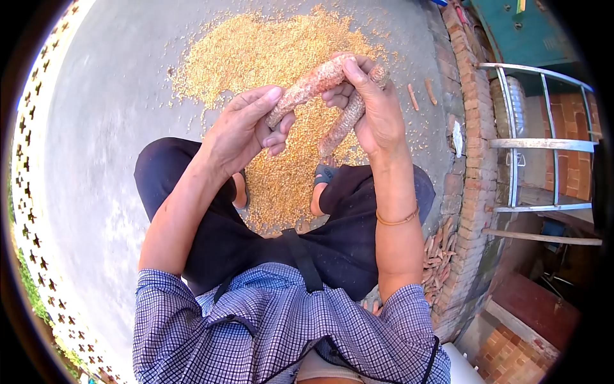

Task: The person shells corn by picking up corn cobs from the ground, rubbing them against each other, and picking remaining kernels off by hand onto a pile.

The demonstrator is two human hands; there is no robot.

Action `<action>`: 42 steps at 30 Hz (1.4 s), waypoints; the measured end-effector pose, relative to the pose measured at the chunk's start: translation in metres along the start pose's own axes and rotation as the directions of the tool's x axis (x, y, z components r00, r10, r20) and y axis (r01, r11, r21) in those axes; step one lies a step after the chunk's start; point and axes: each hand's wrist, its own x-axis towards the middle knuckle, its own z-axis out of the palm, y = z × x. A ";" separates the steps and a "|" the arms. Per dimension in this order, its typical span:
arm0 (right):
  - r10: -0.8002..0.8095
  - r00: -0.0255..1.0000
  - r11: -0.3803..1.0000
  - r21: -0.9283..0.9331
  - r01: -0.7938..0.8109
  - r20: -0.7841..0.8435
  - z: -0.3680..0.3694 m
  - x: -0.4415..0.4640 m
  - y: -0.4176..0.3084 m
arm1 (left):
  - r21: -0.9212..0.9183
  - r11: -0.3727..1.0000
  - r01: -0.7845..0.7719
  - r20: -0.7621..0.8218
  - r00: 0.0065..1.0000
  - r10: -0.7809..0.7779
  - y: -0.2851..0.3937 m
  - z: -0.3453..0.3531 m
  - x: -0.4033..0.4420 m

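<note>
A bare, reddish corn cob [312, 88] stretches between my two hands, tilted up to the right. My left hand [246, 125] is closed on its lower end, thumb on top. At the upper end, my right hand [378, 109] grips the same cob with thumb and fingers. A second stripped cob [344, 126] is also held in my right hand, slanting down to the left under the palm. Below both hands, loose yellow corn kernels [268, 48] cover the ground in a wide heap that runs down between my feet.
Several stripped cobs [439, 262] are piled at the right by a low brick edge [476, 160]. Two more cobs [413, 97] lie on the concrete floor [109, 141]. Past the bricks stands a metal railing [543, 143]. A pierced wall [25, 166] curves along the left.
</note>
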 end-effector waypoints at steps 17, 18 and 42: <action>-0.479 0.855 0.298 -0.953 -0.056 -0.200 -0.191 -0.114 -0.072 | 0.699 0.627 -0.344 -0.177 0.767 0.617 0.107 -0.108 -0.045; -0.374 0.875 0.323 -0.928 -0.186 -0.306 -0.204 -0.149 -0.055 | 0.691 0.639 -0.339 -0.191 0.767 0.613 0.109 -0.133 -0.048; -0.637 0.760 -0.215 -0.977 -0.011 0.132 -0.053 -0.070 -0.017 | 0.937 0.257 0.238 -0.308 0.908 0.284 -0.172 -0.355 0.064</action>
